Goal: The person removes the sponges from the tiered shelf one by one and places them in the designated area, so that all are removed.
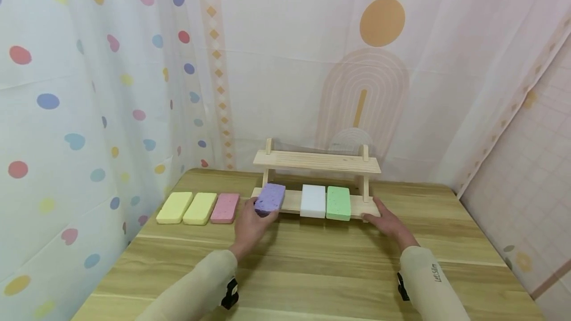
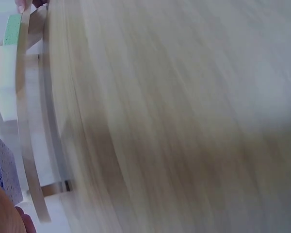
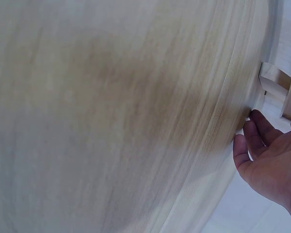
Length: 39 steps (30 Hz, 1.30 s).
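My left hand [image 1: 251,227] grips a purple sponge [image 1: 270,197] between thumb and fingers, at the left end of the lower tier of a two-tier wooden shelf [image 1: 292,202]. In the left wrist view the purple sponge [image 2: 8,170] shows its pitted side above the thumb. A white sponge [image 1: 313,201] and a green sponge [image 1: 338,203] lie side by side on that lower tier. At the tier's right end my right hand [image 1: 389,220] holds the board's corner, thumb at the front edge. The right wrist view shows the other fingers [image 3: 254,138] bent near the tabletop.
Left of the shelf, two yellow sponges [image 1: 175,208] [image 1: 199,208] and a pink sponge [image 1: 225,208] lie in a row on the wooden table [image 1: 321,271]. The shelf's upper tier [image 1: 316,160] stands behind and above. Patterned curtains [image 1: 276,88] hang around the table.
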### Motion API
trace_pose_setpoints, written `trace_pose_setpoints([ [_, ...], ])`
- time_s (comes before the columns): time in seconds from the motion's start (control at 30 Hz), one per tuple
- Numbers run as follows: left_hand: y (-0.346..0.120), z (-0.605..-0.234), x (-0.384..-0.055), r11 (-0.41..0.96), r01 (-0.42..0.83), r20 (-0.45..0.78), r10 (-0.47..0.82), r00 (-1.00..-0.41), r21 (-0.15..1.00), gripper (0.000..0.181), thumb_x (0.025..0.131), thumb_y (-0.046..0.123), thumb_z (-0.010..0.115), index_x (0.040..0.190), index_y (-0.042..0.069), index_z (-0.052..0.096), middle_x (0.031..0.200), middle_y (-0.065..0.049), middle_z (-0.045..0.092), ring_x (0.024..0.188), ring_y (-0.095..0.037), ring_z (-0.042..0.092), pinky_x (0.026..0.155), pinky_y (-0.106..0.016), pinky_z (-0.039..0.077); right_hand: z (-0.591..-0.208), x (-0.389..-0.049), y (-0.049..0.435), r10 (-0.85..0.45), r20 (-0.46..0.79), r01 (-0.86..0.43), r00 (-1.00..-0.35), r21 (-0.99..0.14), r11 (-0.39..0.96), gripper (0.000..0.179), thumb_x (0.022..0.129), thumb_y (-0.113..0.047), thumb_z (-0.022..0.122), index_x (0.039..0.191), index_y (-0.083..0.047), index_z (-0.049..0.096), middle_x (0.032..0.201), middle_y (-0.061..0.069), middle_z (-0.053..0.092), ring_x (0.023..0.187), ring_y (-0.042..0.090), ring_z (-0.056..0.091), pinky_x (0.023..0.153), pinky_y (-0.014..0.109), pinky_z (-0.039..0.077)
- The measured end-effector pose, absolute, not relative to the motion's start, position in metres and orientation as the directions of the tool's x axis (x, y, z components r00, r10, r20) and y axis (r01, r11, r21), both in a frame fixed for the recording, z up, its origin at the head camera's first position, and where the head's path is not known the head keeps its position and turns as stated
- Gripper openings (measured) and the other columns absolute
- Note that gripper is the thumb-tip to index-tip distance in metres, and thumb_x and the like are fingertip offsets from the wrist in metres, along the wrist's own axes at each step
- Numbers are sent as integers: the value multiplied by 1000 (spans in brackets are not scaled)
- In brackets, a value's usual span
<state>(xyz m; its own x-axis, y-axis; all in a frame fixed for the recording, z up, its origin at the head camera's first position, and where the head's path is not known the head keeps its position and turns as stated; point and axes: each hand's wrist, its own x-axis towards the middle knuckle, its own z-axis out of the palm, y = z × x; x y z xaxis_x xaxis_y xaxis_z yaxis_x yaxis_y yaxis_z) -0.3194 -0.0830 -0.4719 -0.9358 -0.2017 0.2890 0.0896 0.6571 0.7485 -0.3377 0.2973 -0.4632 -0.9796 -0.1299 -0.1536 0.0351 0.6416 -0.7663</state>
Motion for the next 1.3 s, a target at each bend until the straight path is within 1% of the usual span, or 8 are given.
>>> trace_pose_setpoints([
  [0.07,-90,-471,-319,660,97,302,-203,-932,745,80,78,39,81,134,-9,49,120,-21,54,108,-33,52,93,-48,44,-463,-338,297,-133,-157,35,-979,-762,647,90,100,-49,52,159,-7,-1,160,29,2,144,51,6,112,65,13],
  [0.23,-102,-465,-318,663,112,322,-203,-925,740,78,78,39,81,132,-9,50,114,-20,53,102,-32,49,86,-45,43,-464,-338,297,-128,-173,51,-977,-765,643,91,99,-51,52,159,-9,-2,161,28,1,144,51,5,112,67,12],
  [0.43,-118,-458,-311,646,121,312,-189,-931,753,80,79,39,80,136,-8,48,124,-21,51,114,-33,47,95,-49,41,-465,-340,299,-123,-176,62,-977,-778,625,92,98,-51,53,159,-10,-3,161,27,0,145,49,3,112,66,11],
  [0.6,-139,-463,-303,648,138,321,-173,-931,749,76,81,34,80,134,-9,48,125,-22,51,116,-34,48,97,-51,40,-464,-341,299,-127,-170,58,-977,-787,614,93,98,-50,53,159,-9,-3,161,27,-1,146,49,3,113,65,11],
  [0.7,-153,-466,-297,653,126,309,-173,-935,746,73,82,32,80,132,-11,49,125,-23,52,115,-35,48,98,-51,40,-464,-340,298,-139,-170,48,-976,-783,621,91,99,-48,52,159,-8,-4,161,28,-1,145,49,2,113,65,10],
  [0.9,-176,-468,-275,654,56,242,-198,-950,755,79,84,33,77,137,-16,43,127,-29,47,117,-39,46,100,-54,38,-463,-337,296,-139,-159,35,-977,-772,634,90,100,-48,53,159,-8,-2,161,28,1,145,50,5,112,65,12],
  [1.0,-186,-472,-266,664,41,233,-203,-951,746,80,84,32,78,137,-17,43,127,-30,47,117,-40,46,100,-54,38,-464,-337,295,-139,-161,35,-977,-767,641,91,99,-50,52,159,-8,-2,161,27,0,145,51,4,112,65,11],
  [1.3,-200,-489,-242,699,3,204,-205,-957,716,82,82,35,79,136,-16,44,123,-31,48,114,-40,47,97,-54,39,-468,-340,297,-120,-159,41,-980,-750,660,90,99,-51,51,159,-8,-1,161,28,2,144,51,6,112,66,12],
])
